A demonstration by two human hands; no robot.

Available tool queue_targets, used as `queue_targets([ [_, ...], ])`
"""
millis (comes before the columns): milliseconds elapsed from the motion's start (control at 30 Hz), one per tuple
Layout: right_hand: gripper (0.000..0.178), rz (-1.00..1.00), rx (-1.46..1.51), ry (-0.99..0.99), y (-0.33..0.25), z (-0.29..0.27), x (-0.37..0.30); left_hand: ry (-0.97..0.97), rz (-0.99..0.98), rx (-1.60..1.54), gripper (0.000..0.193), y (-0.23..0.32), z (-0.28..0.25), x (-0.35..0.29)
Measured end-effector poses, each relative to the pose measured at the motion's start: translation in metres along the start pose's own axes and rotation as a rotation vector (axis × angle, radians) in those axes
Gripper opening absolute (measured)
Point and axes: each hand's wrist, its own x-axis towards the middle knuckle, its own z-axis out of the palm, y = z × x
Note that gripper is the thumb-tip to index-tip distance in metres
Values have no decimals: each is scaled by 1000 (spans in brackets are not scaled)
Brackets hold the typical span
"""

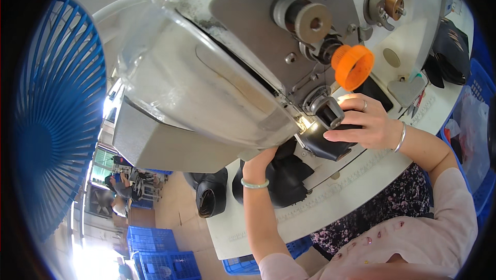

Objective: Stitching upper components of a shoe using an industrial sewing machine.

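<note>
Beneath the head of a sewing machine (206, 83), a black leather piece (326, 143) sits by the lit needle area. My right hand (366, 125) grips its right side, thumb and fingers bent around the leather. My left hand (261, 160), with a pale bangle at the wrist, reaches in under the machine head. Its fingers are hidden behind the machine cover, so their hold cannot be seen. More black leather pieces (287, 179) lie bunched beside my left wrist on the white table (330, 187).
An orange knob (353, 68) juts from the machine above my right hand. A blue fan (59, 119) stands at the left. Black leather items (212, 192) rest at the table's left edge, others (450, 52) at the far right. Blue crates (165, 264) stand on the floor.
</note>
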Motion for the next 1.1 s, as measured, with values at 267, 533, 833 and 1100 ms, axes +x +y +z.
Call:
queue_targets([
  [267,19,-80,-62,65,5,6,6,295,175,-53,54,64,-72,-49],
  [533,34,-28,-13,-19,8,1,8,273,343,-64,63,117,-70,-45],
  [833,34,16,48,-36,8,-2,9,364,308,38,55,118,-57,-41],
  [1100,33,36,84,-52,9,-2,13,423,313,31,48,119,-56,-43],
])
